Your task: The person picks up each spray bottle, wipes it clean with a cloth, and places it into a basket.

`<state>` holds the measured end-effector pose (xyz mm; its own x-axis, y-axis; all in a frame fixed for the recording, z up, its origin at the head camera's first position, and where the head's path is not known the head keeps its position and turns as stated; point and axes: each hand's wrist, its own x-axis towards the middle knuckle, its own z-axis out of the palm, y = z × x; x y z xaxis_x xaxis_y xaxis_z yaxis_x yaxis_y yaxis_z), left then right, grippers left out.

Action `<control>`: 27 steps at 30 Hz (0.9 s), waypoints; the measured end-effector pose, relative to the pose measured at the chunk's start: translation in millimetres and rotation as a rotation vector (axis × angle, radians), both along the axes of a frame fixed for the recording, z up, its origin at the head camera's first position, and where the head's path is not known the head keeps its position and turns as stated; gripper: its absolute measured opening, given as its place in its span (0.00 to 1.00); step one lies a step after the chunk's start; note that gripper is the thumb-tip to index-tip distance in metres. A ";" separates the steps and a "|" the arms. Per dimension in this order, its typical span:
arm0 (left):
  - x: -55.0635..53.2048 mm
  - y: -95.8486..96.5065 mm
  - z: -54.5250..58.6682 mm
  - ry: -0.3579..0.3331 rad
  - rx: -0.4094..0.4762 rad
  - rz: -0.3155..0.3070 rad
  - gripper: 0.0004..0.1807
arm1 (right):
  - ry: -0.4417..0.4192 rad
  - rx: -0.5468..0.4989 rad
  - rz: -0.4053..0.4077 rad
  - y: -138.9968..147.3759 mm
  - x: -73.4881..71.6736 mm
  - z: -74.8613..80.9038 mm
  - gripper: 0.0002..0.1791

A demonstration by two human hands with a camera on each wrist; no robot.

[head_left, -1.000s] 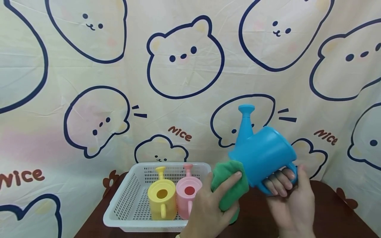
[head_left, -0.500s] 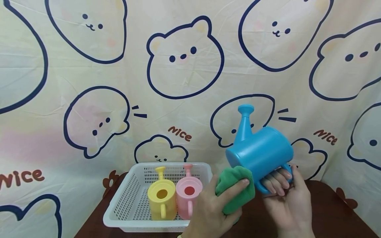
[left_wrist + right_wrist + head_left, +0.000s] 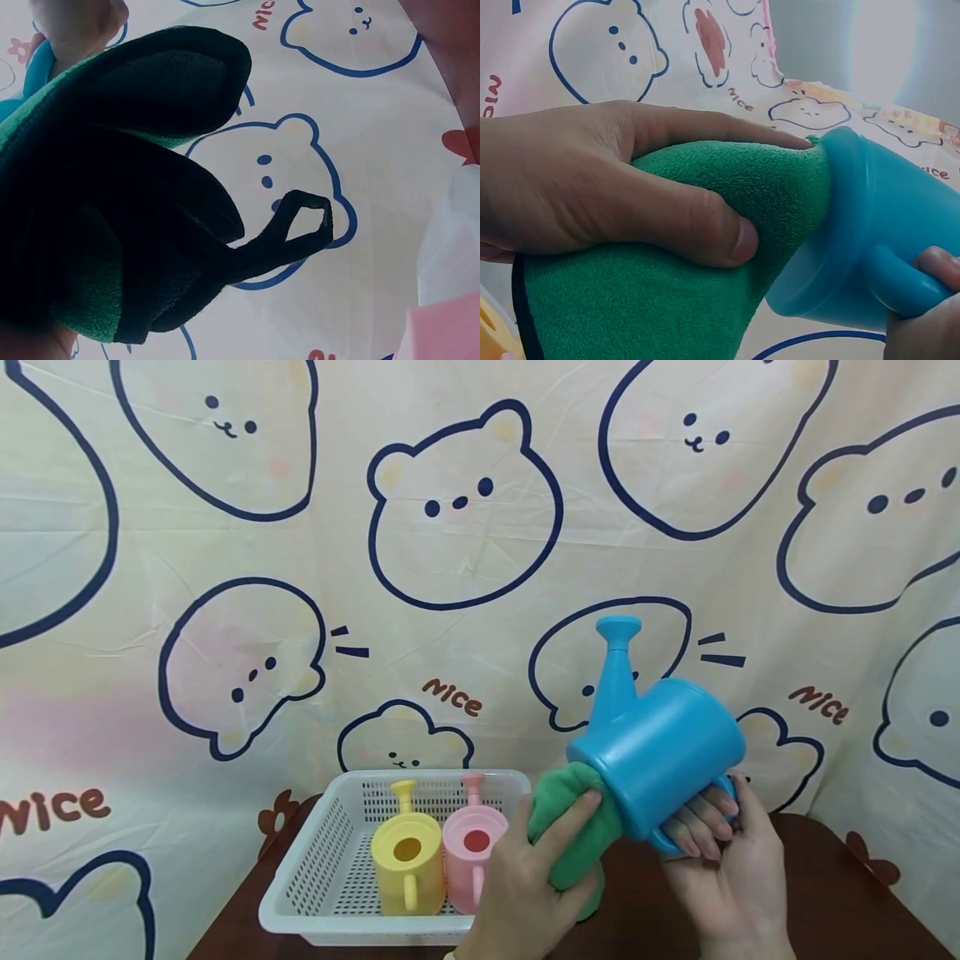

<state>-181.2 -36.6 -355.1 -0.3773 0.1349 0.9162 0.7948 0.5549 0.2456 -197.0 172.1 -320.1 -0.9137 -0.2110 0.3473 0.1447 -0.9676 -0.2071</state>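
A blue watering can (image 3: 667,752) is held tilted above the table, its spout pointing up and its base end toward the left. My right hand (image 3: 731,868) grips its handle, fingers passed through the loop. In my left hand (image 3: 525,885) is a folded green cloth (image 3: 573,827), pinched between thumb and fingers. The right wrist view shows the cloth (image 3: 735,187) touching the rim of the can's base (image 3: 840,225). Dark edging and a hanging loop of the cloth (image 3: 300,244) show in the left wrist view.
On the dark brown table (image 3: 840,893), a white perforated basket (image 3: 315,860) stands to the left. It holds a yellow watering can (image 3: 423,868) and a pink watering can (image 3: 465,852), the pink one partly behind my left hand. A cartoon-printed curtain (image 3: 465,652) hangs behind.
The cloth in my left hand moved right and down across the can's base, then back left and up. The blue can shifted and turned slightly in my right hand.
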 end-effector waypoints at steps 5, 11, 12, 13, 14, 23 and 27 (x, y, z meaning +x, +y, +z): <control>0.1 -0.4 0.1 -0.019 0.011 0.006 0.44 | -0.031 0.012 -0.008 1.4 1.0 0.8 0.28; -0.6 -0.8 0.2 -0.055 0.044 0.007 0.46 | -0.039 0.009 -0.003 1.1 1.7 2.0 0.27; -0.8 -0.7 0.3 -0.059 0.050 0.009 0.46 | -0.041 0.008 -0.001 1.1 1.8 2.2 0.27; -0.9 -0.7 0.5 -0.060 0.055 0.011 0.45 | -0.043 0.010 -0.003 0.8 1.9 2.6 0.27; -1.0 -0.5 0.7 -0.063 0.061 0.011 0.45 | -0.046 0.011 -0.005 0.6 2.1 3.0 0.27; -0.6 0.3 1.9 -0.102 0.103 0.021 0.46 | -0.020 -0.018 0.026 0.4 3.3 3.3 0.28; -0.4 0.9 2.4 -0.114 0.113 0.034 0.47 | -0.018 -0.040 0.044 1.0 3.4 3.9 0.30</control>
